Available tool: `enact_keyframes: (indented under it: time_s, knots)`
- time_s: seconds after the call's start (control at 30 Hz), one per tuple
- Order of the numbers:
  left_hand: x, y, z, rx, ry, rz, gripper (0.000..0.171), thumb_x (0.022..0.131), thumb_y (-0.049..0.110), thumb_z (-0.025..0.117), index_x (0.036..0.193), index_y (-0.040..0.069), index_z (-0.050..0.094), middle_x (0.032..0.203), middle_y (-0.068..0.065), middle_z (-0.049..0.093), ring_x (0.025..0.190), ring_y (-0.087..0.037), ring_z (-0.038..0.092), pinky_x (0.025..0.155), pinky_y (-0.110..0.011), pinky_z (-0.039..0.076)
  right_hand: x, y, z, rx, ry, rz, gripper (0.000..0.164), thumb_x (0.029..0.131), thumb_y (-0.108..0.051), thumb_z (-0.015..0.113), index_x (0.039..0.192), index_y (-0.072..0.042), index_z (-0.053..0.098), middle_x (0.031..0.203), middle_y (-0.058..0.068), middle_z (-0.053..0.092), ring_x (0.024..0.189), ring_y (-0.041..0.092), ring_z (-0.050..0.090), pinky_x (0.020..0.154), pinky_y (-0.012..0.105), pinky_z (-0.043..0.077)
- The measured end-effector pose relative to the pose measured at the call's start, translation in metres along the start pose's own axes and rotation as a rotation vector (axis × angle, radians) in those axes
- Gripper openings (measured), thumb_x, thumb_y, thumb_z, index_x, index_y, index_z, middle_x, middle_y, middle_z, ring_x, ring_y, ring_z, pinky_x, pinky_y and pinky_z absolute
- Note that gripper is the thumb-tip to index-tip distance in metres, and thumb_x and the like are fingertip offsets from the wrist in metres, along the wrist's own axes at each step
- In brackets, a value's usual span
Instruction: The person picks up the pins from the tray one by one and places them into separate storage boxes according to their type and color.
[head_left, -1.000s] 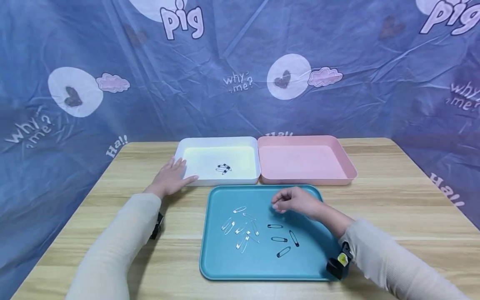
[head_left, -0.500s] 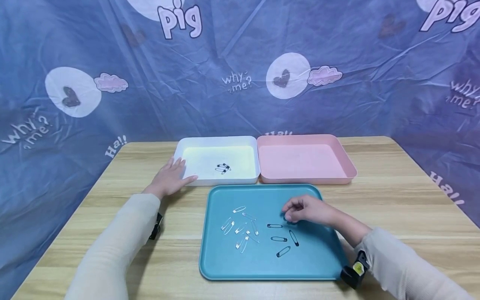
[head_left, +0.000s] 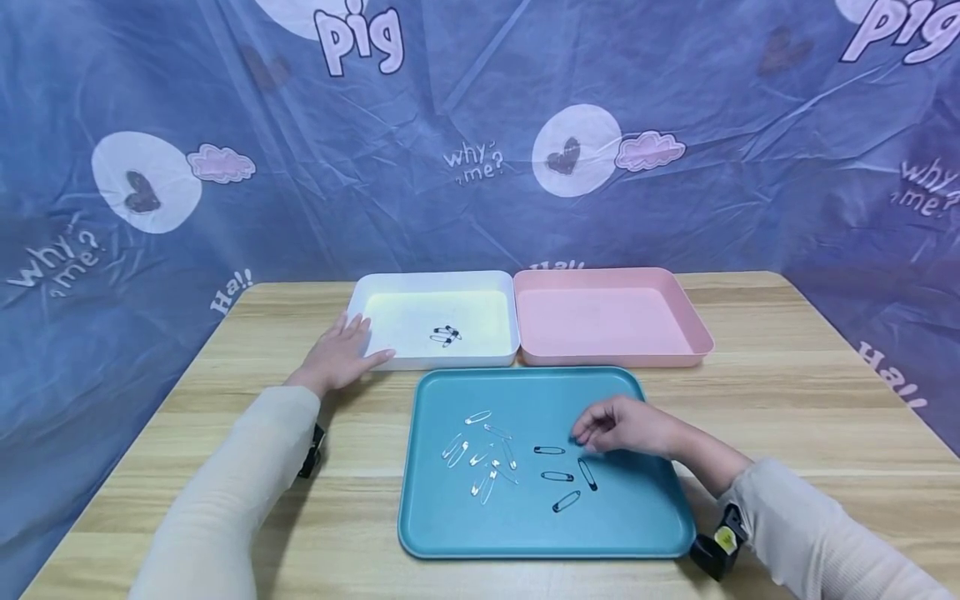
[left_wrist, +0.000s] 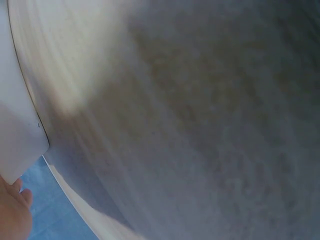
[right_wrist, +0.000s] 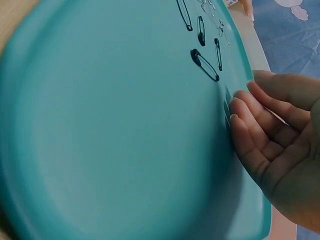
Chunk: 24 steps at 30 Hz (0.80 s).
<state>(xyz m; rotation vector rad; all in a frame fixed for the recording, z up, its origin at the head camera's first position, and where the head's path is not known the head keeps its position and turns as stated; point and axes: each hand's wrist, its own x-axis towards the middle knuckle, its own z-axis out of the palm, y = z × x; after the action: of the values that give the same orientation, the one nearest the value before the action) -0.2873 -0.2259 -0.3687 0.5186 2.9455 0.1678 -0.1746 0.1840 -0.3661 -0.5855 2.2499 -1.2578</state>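
My left hand (head_left: 337,354) rests with spread fingers on the near left corner of a white tray (head_left: 397,321). Inside that tray lies a small cluster of black safety pins (head_left: 447,335). Over the right part of a teal tray (head_left: 480,533), my right hand (head_left: 626,427) hovers with loosely bent fingers. In the right wrist view nothing shows between its thumb and fingers (right_wrist: 250,132). Nearest to it are several black safety pins (right_wrist: 204,65), lying apart from one another. Several silver safety pins (head_left: 478,417) are scattered over the teal tray's left half.
A pink tray (head_left: 607,321) stands against the white one's right side, behind the teal tray. All three sit on a wooden table (head_left: 787,392). A blue printed cloth (head_left: 420,225) hangs behind the table.
My right hand has moved right and toward me over the teal tray, closer to the black safety pins. The left hand has stayed on the white tray. No pin has visibly moved.
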Motion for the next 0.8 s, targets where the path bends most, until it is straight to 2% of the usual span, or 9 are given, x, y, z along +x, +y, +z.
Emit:
enact_keyframes:
  time_s: [0.3, 0.4, 0.6, 0.8]
  knots:
    - [-0.001, 0.002, -0.002, -0.013, -0.005, -0.008, 0.09, 0.081, 0.067, 0.018, 0.134, -0.006, 0.014, 0.14, -0.022, 0.009, 0.127, -0.035, -0.004, 0.102, -0.044, -0.001, -0.003, -0.001, 0.002, -0.039, -0.072, -0.046, 0.017, 0.072, 0.003, 0.062, 0.089, 0.0, 0.064, 0.08, 0.006, 0.061, 0.07, 0.014, 0.055, 0.062, 0.024, 0.048]
    - [-0.001, 0.002, -0.002, -0.015, 0.0, -0.006, 0.09, 0.081, 0.066, 0.019, 0.134, -0.006, 0.014, 0.14, -0.022, 0.01, 0.127, -0.035, -0.004, 0.102, -0.044, -0.001, -0.002, 0.0, 0.003, -0.09, -0.079, -0.074, 0.017, 0.07, 0.001, 0.065, 0.087, -0.002, 0.065, 0.077, 0.003, 0.06, 0.067, 0.01, 0.053, 0.059, 0.023, 0.047]
    - [0.0, 0.0, -0.002, -0.009, 0.005, 0.003, 0.089, 0.081, 0.066, 0.019, 0.134, -0.006, 0.014, 0.14, -0.022, 0.01, 0.127, -0.035, -0.003, 0.102, -0.043, -0.002, 0.0, -0.001, 0.009, -0.22, -0.071, -0.139, 0.019, 0.068, 0.002, 0.066, 0.085, -0.007, 0.067, 0.081, -0.003, 0.055, 0.066, 0.006, 0.049, 0.058, 0.022, 0.045]
    - [0.0, 0.0, -0.001, -0.018, 0.007, 0.002, 0.09, 0.081, 0.066, 0.019, 0.134, -0.006, 0.014, 0.139, -0.023, 0.009, 0.127, -0.036, -0.005, 0.102, -0.044, -0.002, -0.002, -0.003, 0.013, -0.315, -0.05, -0.152, 0.02, 0.066, 0.003, 0.067, 0.079, -0.012, 0.067, 0.081, -0.008, 0.051, 0.068, 0.007, 0.047, 0.06, 0.021, 0.044]
